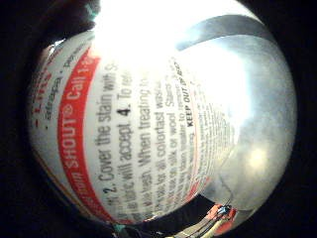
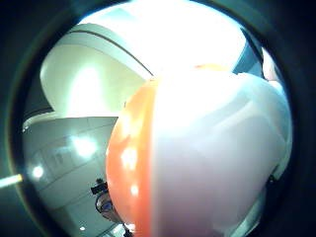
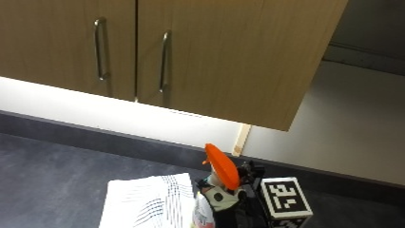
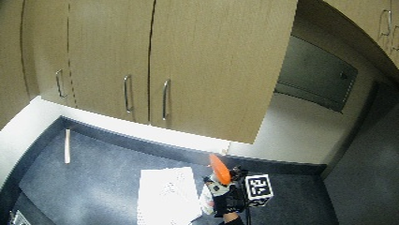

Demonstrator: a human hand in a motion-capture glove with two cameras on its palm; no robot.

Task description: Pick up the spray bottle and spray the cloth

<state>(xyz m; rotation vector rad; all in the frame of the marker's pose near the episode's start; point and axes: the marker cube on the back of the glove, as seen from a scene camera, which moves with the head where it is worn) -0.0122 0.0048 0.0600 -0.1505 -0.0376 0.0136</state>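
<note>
Printed label text on the spray bottle (image 1: 133,129) fills the little-finger palm view, so the bottle sits right against the palm. From outside, the gloved right hand (image 3: 244,206) grasps it with fingers wrapped round the body, orange trigger head (image 3: 221,166) sticking up above them. Just beside the fingers, a white cloth (image 3: 149,202) lies flat on the dark counter (image 3: 51,175).

Spray bottle label close against the palm

The spray bottle (image 1: 143,124) fills most of the view: a white label with black printed instructions, a red band reading "SHOUT" and "Call 1-8", and red edging. Beside it lies a pale grey surface (image 1: 257,124) crossed by a dark strip (image 1: 223,27).
</note>
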